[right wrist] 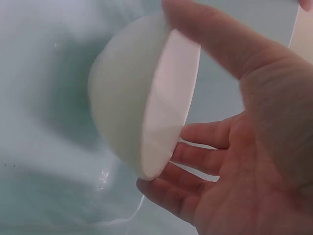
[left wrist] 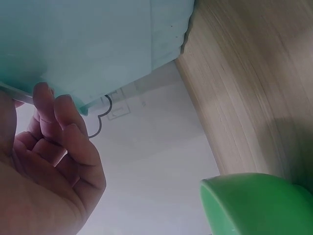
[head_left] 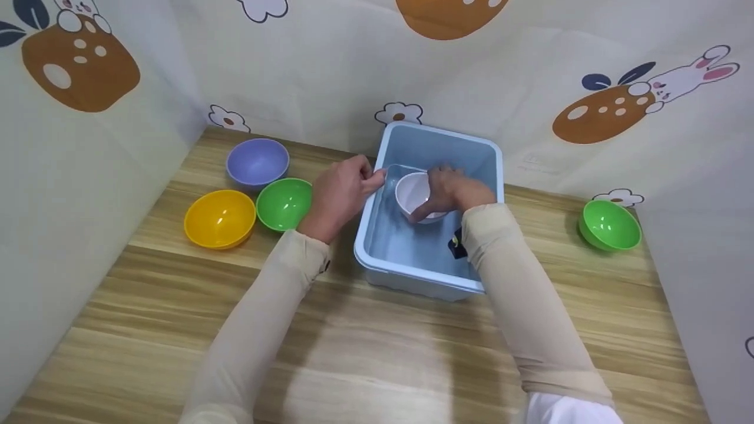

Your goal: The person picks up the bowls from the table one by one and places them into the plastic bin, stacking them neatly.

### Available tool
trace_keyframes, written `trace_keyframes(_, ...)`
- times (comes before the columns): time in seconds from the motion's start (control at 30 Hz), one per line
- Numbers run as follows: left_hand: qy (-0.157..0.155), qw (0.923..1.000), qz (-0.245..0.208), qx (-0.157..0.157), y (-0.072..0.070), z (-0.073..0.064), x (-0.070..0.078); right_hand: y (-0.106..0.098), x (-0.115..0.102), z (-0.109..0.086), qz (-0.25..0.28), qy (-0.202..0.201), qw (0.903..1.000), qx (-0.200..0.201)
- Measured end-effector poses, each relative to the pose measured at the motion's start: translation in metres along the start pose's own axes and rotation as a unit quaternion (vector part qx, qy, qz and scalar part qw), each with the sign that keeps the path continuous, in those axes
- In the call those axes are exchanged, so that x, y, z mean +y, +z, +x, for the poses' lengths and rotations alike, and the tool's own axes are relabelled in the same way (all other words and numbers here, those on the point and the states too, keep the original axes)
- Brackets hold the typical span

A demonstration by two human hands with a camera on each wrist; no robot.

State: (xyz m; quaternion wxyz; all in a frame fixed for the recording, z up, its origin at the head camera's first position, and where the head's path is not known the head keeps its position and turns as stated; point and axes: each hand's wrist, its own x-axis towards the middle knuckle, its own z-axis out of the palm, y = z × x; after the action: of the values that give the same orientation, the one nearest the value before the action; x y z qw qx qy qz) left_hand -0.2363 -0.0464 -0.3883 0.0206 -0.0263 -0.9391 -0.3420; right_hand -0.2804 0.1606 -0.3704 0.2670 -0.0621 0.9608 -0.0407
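Observation:
Inside the light blue plastic bin (head_left: pixel 418 272) is a white bowl (head_left: pixel 408 193). My right hand (head_left: pixel 449 189) reaches down and grips this bowl by its rim, thumb on one side and fingers on the other. In the right wrist view the white bowl (right wrist: pixel 122 93) has its rounded underside towards the bin's pale, shiny inner surface. At the bin's left rim, my left hand (head_left: pixel 341 191) holds the edge between thumb and curled fingers. The left wrist view shows the left hand's fingertips (left wrist: pixel 44 100) against the bin's outer wall (left wrist: pixel 107 44).
Left of the bin stand a purple bowl (head_left: pixel 258 163), a yellow bowl (head_left: pixel 220 219) and a green bowl (head_left: pixel 285 205). Another green bowl (head_left: pixel 609 225) is at the far right. A small black item (head_left: pixel 456 244) shows beside my right wrist. Patterned cloth walls (head_left: pixel 330 70) border the wooden table (head_left: pixel 353 365).

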Motion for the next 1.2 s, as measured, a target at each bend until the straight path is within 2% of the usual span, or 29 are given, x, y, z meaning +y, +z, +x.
trace_keyframes(0.17, -0.002, 1.0, -0.008, 0.002, -0.0004, -0.0006, -0.0001, 0.0001, -0.0007, 0.0003, -0.021, 0.001, 0.9997, -0.013)
trace_keyframes(0.33, 0.0, 0.9999, -0.012, 0.006, 0.0004, -0.0013, -0.0007, 0.0005, -0.0012, -0.001, -0.019, 0.004, 0.9996, -0.021)
trace_keyframes(0.47, -0.006, 0.9999, -0.008, -0.003, 0.0006, -0.0019, -0.0007, 0.0012, -0.0015, -0.0023, -0.013, 0.011, 0.9994, -0.029)
trace_keyframes(0.67, -0.011, 0.9999, -0.008, -0.009, -0.0006, -0.0017, 0.0007, 0.0015, -0.0007, -0.0031, -0.011, 0.011, 0.9997, -0.019)
trace_keyframes(0.87, -0.013, 0.9998, -0.007, -0.008, -0.0003, -0.0007, 0.0011, 0.0006, 0.0013, -0.0056, 0.021, 0.034, 0.999, -0.022)
trace_keyframes(1.1, -0.017, 0.9998, -0.006, -0.008, -0.0006, -0.0006, 0.0009, -0.0012, 0.0011, -0.0033, 0.023, 0.038, 0.9989, -0.016)
trace_keyframes(1.2, -0.004, 1.0, -0.006, 0.006, 0.0007, -0.0011, -0.0004, 0.0001, 0.0009, -0.0023, 0.02, 0.035, 0.9991, -0.011)
